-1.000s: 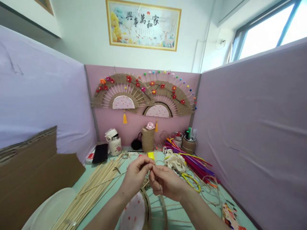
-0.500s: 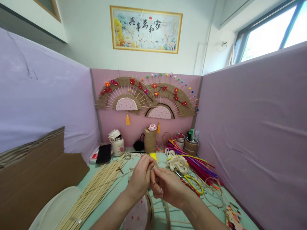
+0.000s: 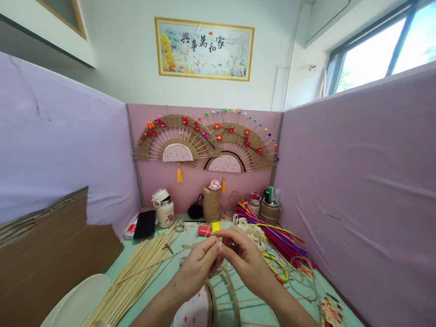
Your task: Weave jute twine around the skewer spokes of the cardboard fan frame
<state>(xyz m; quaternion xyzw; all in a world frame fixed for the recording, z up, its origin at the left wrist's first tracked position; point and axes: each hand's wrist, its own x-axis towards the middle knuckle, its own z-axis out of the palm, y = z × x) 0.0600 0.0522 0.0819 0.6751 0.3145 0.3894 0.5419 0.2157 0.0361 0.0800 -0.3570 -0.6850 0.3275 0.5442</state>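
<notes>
My left hand (image 3: 200,260) and my right hand (image 3: 243,256) meet above the middle of the table, fingertips together. The left fingers are closed in a pinch. On the right, the thumb and bent fingers also come together at the same spot. Whatever lies between the fingertips is too small and too covered to make out. Below them on the table is a partly built fan, with a pink dotted fabric piece (image 3: 192,311), a brown curved band (image 3: 233,290) and thin sticks spreading to the right. My wrists and hands cover some of it.
Bamboo sticks (image 3: 136,268) lie at left, beside a white plate (image 3: 76,302) and cardboard (image 3: 51,259). Behind my hands stand a twine spool (image 3: 211,204) and a white bottle (image 3: 165,210). Coloured pipe cleaners (image 3: 275,234) and yellow-handled scissors (image 3: 277,268) lie at right.
My right hand has shifted up and over the left fingertips, its fingers less curled. The left hand has turned and dropped slightly. A red block behind them now shows.
</notes>
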